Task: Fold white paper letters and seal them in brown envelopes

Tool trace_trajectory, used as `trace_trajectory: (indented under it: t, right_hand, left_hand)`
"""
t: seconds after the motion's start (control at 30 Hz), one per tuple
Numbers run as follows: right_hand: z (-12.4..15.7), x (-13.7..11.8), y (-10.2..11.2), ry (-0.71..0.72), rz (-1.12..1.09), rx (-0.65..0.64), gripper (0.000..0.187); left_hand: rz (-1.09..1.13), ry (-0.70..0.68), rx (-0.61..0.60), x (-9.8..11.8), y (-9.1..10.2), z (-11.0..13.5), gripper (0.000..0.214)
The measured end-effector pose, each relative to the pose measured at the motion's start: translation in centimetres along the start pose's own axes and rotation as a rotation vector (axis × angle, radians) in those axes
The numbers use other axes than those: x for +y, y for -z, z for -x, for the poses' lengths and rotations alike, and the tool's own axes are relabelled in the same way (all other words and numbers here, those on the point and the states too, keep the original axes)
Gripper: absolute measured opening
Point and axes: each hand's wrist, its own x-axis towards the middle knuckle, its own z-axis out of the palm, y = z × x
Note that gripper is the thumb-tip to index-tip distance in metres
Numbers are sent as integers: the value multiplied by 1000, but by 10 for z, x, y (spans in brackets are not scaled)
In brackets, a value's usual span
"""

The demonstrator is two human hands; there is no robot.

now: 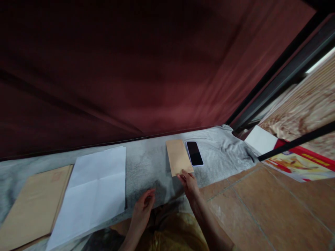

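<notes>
A small brown paper envelope lies on the grey cloth. Its near edge is pinched between the thumb and fingers of my right hand. Just to the right of the envelope is a phone with a dark screen and a pale rim. My left hand hovers by the front edge of the cloth, between the envelope and the white paper. Its fingers are loosely curled and apart from the thumb, and I see nothing in them.
Large brown envelopes lie stacked at the far left, partly under the creased white sheets. Grey cloth covers the narrow surface. A dark red curtain hangs behind it. At right are a black bar, a colourful printed box and floor tiles.
</notes>
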Motion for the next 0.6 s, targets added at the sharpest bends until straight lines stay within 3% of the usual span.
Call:
trace_trajectory:
  t: [0.37, 0.6]
  right_hand:
    - [-2, 5, 4, -1, 20, 34, 33]
    - [16, -7, 24, 35, 103, -71, 28]
  left_hand:
    - [27, 32, 21, -2, 26, 14, 53]
    - [-18, 12, 65, -15, 57, 27, 49]
